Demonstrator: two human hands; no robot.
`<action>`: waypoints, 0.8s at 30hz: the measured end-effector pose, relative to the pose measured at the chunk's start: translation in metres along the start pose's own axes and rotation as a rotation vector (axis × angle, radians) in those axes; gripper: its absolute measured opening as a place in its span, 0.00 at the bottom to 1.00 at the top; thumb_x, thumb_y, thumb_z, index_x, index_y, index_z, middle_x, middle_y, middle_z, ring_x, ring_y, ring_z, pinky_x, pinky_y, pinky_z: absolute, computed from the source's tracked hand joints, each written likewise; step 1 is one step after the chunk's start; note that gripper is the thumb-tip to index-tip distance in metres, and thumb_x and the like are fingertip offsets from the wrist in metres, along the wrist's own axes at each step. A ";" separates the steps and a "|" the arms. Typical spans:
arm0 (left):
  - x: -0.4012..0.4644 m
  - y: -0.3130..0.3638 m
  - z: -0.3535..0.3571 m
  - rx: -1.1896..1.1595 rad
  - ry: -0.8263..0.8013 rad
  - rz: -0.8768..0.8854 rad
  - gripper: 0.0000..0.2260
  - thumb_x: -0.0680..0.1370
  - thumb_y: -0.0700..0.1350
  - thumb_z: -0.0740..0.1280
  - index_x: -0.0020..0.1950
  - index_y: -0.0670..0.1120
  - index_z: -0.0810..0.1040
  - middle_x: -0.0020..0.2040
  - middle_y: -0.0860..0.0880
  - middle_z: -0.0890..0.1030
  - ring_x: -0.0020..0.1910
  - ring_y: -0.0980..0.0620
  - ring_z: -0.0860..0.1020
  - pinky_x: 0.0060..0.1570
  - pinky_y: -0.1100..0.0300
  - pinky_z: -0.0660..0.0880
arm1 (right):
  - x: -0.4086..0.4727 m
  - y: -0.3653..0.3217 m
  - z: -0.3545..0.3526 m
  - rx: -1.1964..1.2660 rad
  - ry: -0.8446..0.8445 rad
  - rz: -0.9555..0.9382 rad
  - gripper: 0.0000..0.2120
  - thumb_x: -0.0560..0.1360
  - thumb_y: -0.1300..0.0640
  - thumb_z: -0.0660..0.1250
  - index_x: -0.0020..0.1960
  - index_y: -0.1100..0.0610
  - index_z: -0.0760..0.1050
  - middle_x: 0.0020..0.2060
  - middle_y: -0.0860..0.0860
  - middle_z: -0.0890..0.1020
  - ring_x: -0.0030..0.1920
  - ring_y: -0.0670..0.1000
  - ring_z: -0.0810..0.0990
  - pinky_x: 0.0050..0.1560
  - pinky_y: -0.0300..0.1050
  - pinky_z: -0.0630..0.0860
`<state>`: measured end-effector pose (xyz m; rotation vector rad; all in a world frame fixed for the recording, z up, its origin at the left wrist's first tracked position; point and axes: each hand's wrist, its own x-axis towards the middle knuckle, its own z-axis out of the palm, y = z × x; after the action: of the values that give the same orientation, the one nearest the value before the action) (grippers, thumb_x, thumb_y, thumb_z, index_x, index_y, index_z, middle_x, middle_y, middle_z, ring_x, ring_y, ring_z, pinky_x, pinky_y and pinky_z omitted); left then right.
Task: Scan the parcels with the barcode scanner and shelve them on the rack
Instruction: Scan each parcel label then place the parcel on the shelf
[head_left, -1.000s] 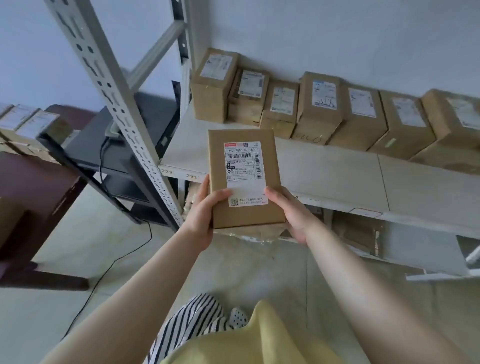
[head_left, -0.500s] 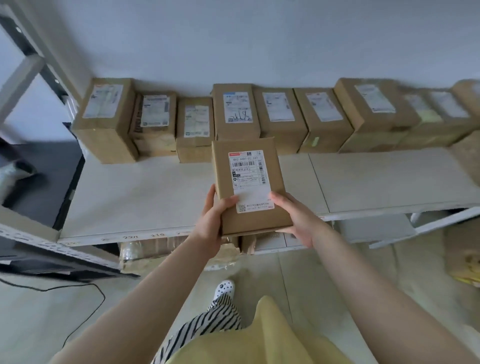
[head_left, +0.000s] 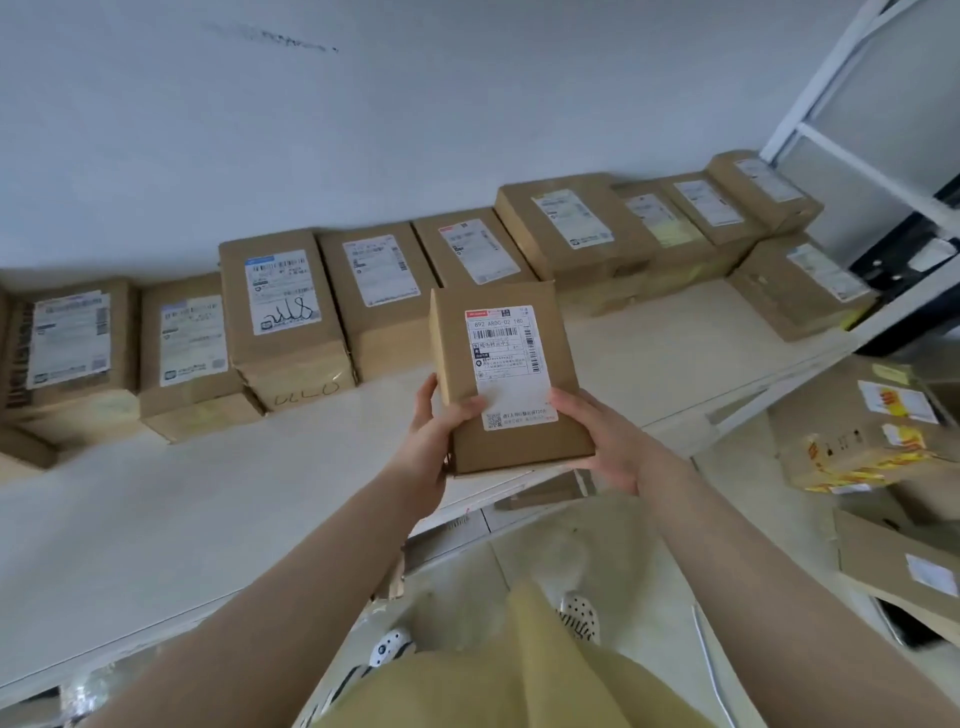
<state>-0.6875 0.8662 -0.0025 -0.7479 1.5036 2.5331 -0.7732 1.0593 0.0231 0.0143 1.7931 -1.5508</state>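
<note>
I hold a small brown cardboard parcel (head_left: 506, 374) with a white shipping label facing up, above the front part of the white rack shelf (head_left: 208, 499). My left hand (head_left: 434, 439) grips its lower left edge, thumb on top. My right hand (head_left: 605, 439) grips its lower right edge, thumb on the label. A row of several labelled brown parcels (head_left: 283, 312) stands along the back of the shelf against the wall. No barcode scanner is in view.
The white wall rises behind the shelf. A rack upright (head_left: 852, 88) stands at the far right. More cartons, one with yellow tape (head_left: 862, 441), lie on the floor at the right. A lower shelf shows beneath the parcel. My feet are on the tiled floor.
My view has swung right along the shelf, with both hands still holding the parcel. The left rack post and dark table have left the view; the right end of the row and floor cartons appeared.
</note>
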 end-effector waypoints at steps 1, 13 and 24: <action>0.007 -0.002 0.011 0.007 0.000 -0.001 0.50 0.56 0.56 0.78 0.77 0.62 0.63 0.62 0.52 0.82 0.60 0.49 0.81 0.57 0.51 0.79 | 0.004 0.001 -0.013 0.003 0.015 -0.001 0.24 0.75 0.44 0.68 0.67 0.52 0.71 0.59 0.50 0.82 0.60 0.50 0.80 0.65 0.57 0.75; 0.090 -0.063 0.195 -0.075 0.119 -0.014 0.48 0.58 0.54 0.78 0.77 0.61 0.64 0.64 0.50 0.82 0.63 0.46 0.80 0.63 0.42 0.78 | 0.047 -0.006 -0.227 -0.035 -0.131 0.046 0.44 0.63 0.33 0.75 0.73 0.51 0.69 0.63 0.48 0.82 0.65 0.51 0.79 0.69 0.60 0.71; 0.115 -0.079 0.256 -0.094 0.216 0.016 0.45 0.62 0.50 0.77 0.78 0.59 0.64 0.61 0.50 0.84 0.57 0.49 0.84 0.54 0.50 0.83 | 0.060 -0.011 -0.290 0.007 -0.206 0.084 0.39 0.67 0.37 0.75 0.73 0.50 0.69 0.65 0.49 0.80 0.67 0.52 0.77 0.68 0.62 0.71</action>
<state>-0.8542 1.1049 -0.0183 -1.0568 1.4615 2.6221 -0.9725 1.2769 -0.0045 -0.0634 1.6055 -1.4444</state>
